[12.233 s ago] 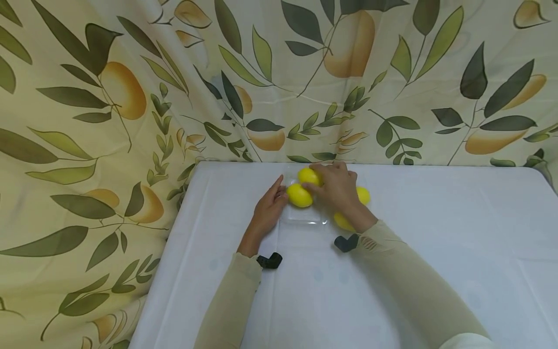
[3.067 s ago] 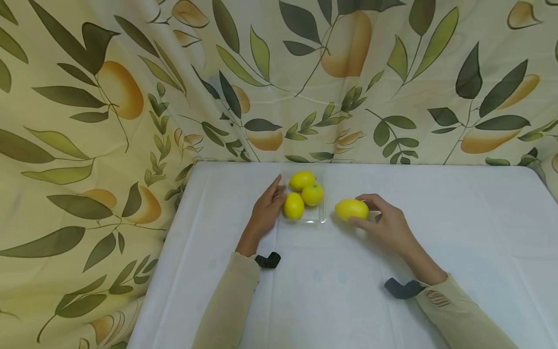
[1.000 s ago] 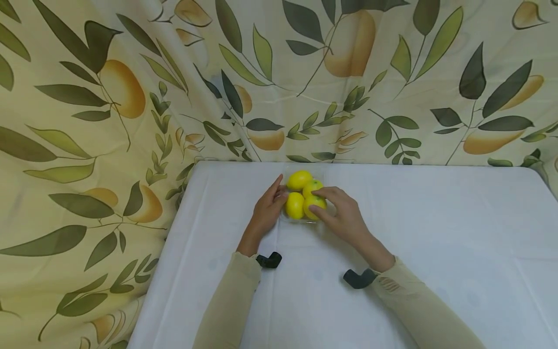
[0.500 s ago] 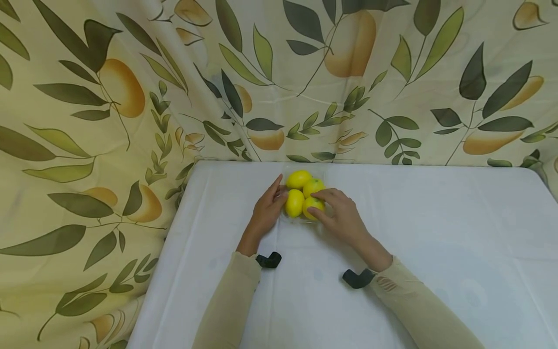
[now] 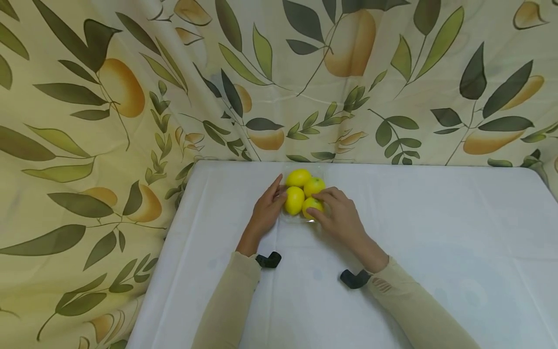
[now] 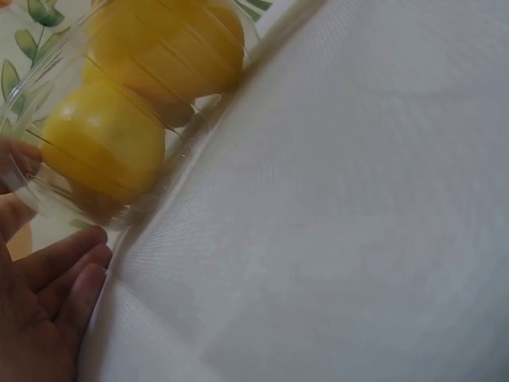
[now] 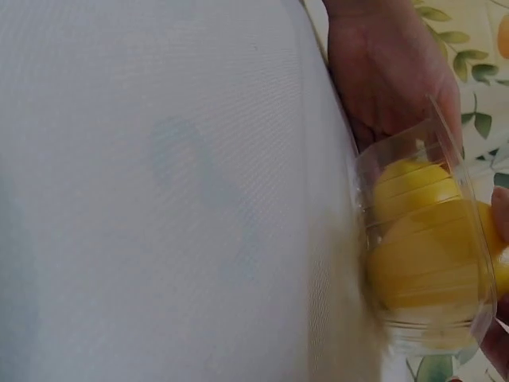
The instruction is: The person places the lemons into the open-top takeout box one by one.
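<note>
A clear plastic container near the table's far edge holds several lemons. At its left side, my left hand has its thumb at the rim and its other fingers along the outside wall. In the left wrist view these lower fingers lie relaxed beside the ridged wall. My right hand pinches the front-right lemon between thumb and fingertips, inside the container. Close against it sit the front-left lemon, the back-left lemon and the back-right lemon. The right wrist view shows the lemons through the wall.
A white cloth covers the table. Behind and to the left hangs a curtain printed with fruit and leaves. Dark wrist mounts, one on the left sleeve and one on the right sleeve, stick out inward.
My right hand has carried a lemon from the table on the right into the container. Over the last second the front-left lemon has shifted slightly back. My left hand has stayed put.
</note>
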### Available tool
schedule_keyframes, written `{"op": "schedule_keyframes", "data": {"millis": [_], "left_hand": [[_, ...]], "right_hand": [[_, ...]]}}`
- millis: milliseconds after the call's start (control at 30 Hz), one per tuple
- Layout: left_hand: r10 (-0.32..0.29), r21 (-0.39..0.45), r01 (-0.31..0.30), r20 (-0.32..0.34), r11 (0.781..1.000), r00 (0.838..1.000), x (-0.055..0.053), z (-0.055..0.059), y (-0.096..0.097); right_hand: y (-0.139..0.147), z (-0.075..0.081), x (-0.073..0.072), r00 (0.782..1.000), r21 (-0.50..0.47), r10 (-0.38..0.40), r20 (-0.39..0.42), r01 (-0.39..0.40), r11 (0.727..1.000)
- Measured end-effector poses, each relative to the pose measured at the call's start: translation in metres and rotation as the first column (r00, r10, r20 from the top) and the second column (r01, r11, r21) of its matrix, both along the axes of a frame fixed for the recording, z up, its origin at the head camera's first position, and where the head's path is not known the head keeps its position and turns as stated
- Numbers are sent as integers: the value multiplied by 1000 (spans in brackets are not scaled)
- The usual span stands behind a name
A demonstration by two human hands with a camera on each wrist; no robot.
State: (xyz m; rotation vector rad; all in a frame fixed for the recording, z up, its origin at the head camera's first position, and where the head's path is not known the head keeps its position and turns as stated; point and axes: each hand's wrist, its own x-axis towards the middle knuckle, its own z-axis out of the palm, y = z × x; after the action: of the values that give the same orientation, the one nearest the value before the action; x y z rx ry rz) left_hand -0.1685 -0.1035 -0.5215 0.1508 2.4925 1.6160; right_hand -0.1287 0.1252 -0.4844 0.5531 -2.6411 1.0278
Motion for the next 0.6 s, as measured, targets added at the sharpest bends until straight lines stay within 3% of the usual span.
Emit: {"op": "schedule_keyframes", "data": {"millis": [333, 500, 600], "left_hand": [[3, 5, -3, 2, 1000, 1000, -1, -1, 0], [-3, 40, 3, 0, 999, 1000, 0, 1, 0], [-5, 28, 6, -8, 1000, 1000, 2, 10, -1]], "right_hand": [[13, 3, -2, 984, -86, 34, 173, -19, 996], [32, 12, 4, 966, -161, 13, 258, 30, 986], [50, 17, 8, 965, -161, -24, 262, 69, 985]]}}
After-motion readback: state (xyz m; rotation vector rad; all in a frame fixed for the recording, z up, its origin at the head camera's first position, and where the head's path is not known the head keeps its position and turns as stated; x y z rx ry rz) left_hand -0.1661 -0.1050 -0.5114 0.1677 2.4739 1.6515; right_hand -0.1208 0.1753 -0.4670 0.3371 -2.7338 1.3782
